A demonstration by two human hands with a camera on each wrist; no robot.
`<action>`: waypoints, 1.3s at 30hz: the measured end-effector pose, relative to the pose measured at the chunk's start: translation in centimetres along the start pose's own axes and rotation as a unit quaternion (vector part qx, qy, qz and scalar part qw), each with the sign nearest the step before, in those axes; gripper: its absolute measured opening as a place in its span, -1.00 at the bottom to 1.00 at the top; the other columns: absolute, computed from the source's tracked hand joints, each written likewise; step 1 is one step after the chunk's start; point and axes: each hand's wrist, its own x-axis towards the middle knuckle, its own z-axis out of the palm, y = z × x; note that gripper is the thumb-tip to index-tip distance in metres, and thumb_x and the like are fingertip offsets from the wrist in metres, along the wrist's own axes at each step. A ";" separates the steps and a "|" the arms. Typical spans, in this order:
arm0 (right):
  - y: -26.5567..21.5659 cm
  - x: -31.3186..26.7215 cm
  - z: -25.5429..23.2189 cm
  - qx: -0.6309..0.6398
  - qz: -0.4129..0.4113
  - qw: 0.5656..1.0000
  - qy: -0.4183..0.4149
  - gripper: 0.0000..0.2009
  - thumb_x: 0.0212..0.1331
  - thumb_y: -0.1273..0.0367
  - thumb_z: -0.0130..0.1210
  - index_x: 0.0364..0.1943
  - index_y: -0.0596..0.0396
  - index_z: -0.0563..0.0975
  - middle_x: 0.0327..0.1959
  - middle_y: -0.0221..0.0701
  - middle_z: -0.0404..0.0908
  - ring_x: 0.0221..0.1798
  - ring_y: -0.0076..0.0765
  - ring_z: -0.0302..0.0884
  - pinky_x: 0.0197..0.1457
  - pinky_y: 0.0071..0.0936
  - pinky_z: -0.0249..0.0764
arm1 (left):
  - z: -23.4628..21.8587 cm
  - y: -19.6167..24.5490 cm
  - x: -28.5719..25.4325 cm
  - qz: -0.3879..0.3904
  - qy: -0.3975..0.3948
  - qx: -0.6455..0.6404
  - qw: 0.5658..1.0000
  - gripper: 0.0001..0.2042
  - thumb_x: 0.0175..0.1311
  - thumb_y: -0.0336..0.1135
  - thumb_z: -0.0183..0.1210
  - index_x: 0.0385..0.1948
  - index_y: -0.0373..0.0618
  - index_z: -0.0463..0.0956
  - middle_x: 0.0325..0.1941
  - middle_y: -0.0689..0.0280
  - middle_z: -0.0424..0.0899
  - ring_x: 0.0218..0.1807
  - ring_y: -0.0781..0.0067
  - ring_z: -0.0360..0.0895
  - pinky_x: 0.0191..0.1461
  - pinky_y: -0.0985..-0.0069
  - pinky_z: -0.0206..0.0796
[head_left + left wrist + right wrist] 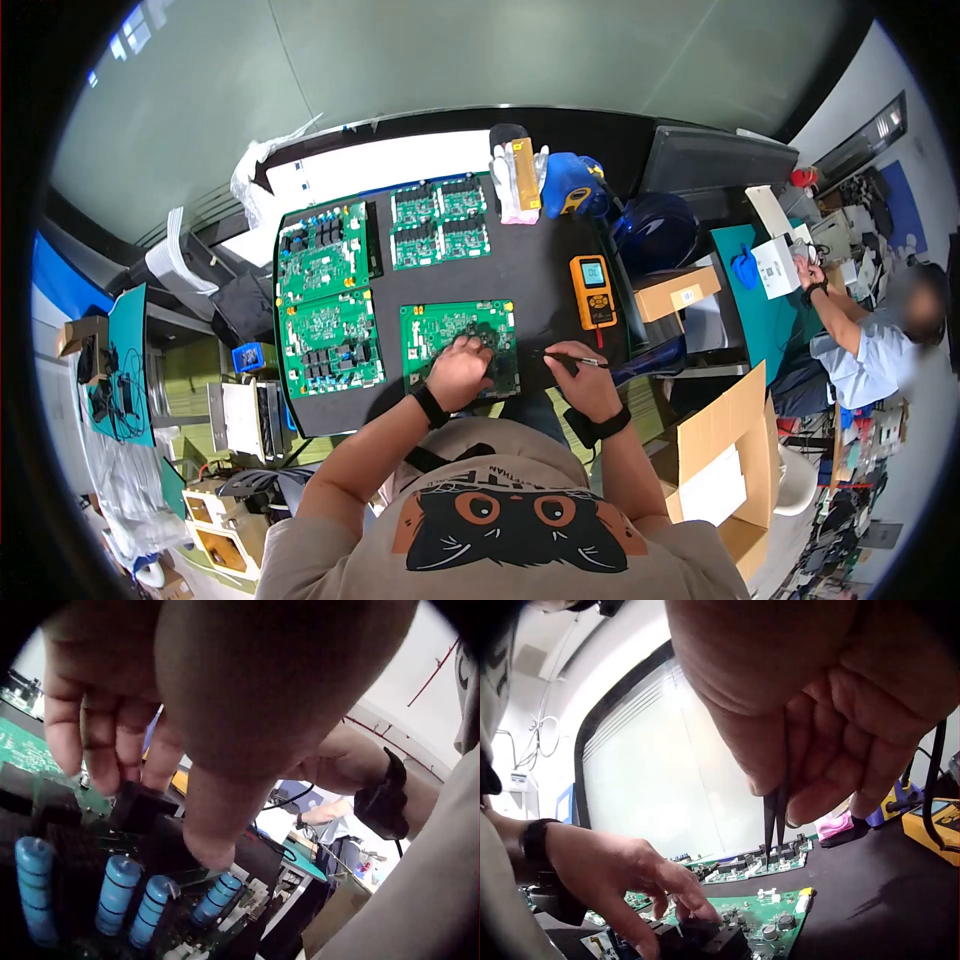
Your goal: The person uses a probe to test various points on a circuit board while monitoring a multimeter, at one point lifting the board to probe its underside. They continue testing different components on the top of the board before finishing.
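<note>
In the head view a large green circuit board (pixel 425 325) lies at the near edge of the black table, in front of the person. The left hand (pixel 460 373) rests over its near half, fingers bent down onto the black block-shaped components (pixel 727 946). Spread apart from those fingertips, the thumb touches down near banded blue cylindrical components (pixel 118 896). Right of the board, the right hand (pixel 585 385) pinches dark, fine-pointed tweezers (pixel 769 825) between thumb and fingers. Their tips point downward, slightly apart, with nothing between them in the right wrist view.
Two large circuit boards (pixel 325 255) lie on the left, several smaller boards (pixel 440 225) at the back. An orange handheld meter (pixel 594 305) sits at the right, beyond it gloves (pixel 507 190) and a blue-yellow object (pixel 570 185). An open cardboard box (pixel 715 430) and another person (pixel 865 350) are farther right.
</note>
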 end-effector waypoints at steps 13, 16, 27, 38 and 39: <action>2.5 2.2 -3.7 0.002 -0.023 1.000 0.002 -0.86 0.21 0.44 0.25 -0.19 0.18 0.63 -0.21 -0.24 0.70 -0.13 -0.13 0.67 -0.03 -0.36 0.55 | -1.1 2.4 0.5 0.067 0.020 0.106 0.992 -0.74 -0.01 -0.49 0.23 -0.23 -0.25 0.51 -0.07 0.07 0.50 0.00 -0.01 0.52 -0.06 0.21 0.52; 3.3 3.2 -4.3 0.039 -0.038 0.998 -0.013 -0.87 0.24 0.45 0.23 -0.19 0.20 0.62 -0.23 -0.23 0.70 -0.18 -0.19 0.68 -0.10 -0.38 0.55 | -1.4 2.8 0.7 0.071 0.012 0.112 0.991 -0.80 0.07 -0.49 0.15 -0.23 -0.24 0.51 -0.13 0.12 0.48 -0.01 0.07 0.52 -0.15 0.29 0.54; 4.5 6.1 -3.6 0.114 -0.055 0.988 -0.087 -0.88 0.26 0.47 0.24 -0.19 0.22 0.62 -0.25 -0.30 0.69 -0.20 -0.40 0.64 -0.11 -0.47 0.54 | 0.4 0.3 -1.1 0.156 -0.065 0.222 0.960 -0.84 0.12 -0.32 0.14 -0.25 0.05 0.59 -0.10 0.38 0.49 0.10 0.39 0.46 0.05 0.40 0.41; 5.2 7.0 -1.5 0.138 -0.053 0.974 -0.170 -0.87 0.24 0.49 0.24 -0.17 0.21 0.59 -0.24 -0.23 0.65 -0.18 -0.26 0.65 -0.08 -0.40 0.54 | 0.6 3.9 -4.0 -0.140 0.050 0.037 0.988 -0.42 0.03 -0.32 0.37 0.18 -0.13 0.44 0.07 0.21 0.48 0.14 0.12 0.44 0.14 0.20 0.41; 5.2 6.9 -1.3 0.138 -0.050 0.974 -0.174 -0.87 0.24 0.49 0.24 -0.17 0.21 0.59 -0.24 -0.23 0.65 -0.18 -0.26 0.65 -0.08 -0.40 0.54 | 0.7 3.9 -4.0 -0.142 0.049 0.033 0.988 -0.42 0.03 -0.32 0.37 0.18 -0.13 0.44 0.07 0.21 0.48 0.14 0.12 0.44 0.14 0.20 0.41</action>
